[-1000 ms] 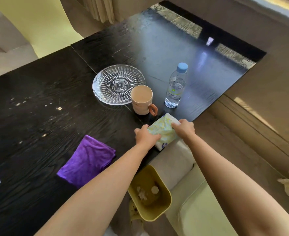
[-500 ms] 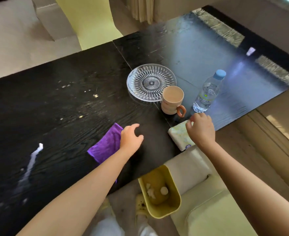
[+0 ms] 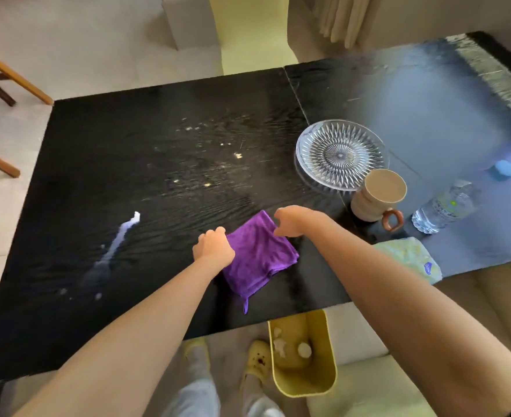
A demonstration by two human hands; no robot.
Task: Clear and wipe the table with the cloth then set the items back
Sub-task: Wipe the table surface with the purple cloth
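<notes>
Head view of a black wood-grain table [image 3: 103, 139] seen from its near edge. A seam divides the top into a broad left leaf and a right leaf that glares pale blue.

On the floor by the near edge stands a yellow bin [image 3: 305, 386], open, with pale scraps in its bottom.

The purple cloth [image 3: 257, 257], folded to a rough square, lies flat on the left leaf close to the near edge, a loose tag trailing from its near corner.

A cut-glass plate [image 3: 340, 155] sits across the seam, far right of the cloth. A pale printed pack [image 3: 410, 257] lies at the near edge of the right leaf. A clear bottle [image 3: 447, 206] with a blue cap stands right of the plate, blurred. A beige mug [image 3: 377, 194], brown handle turned toward the viewer, stands just beside the plate's near rim, between the plate and the pack.

The left hand [image 3: 213, 248], fingers curled, grips the cloth's left corner. The right hand [image 3: 296, 221], fingers curled downward, holds the cloth's far right edge.

A white spill [image 3: 118, 239] streaks the left leaf, well left of the cloth. Pale crumbs [image 3: 237, 155] are scattered farther out, between the spill and the plate
</notes>
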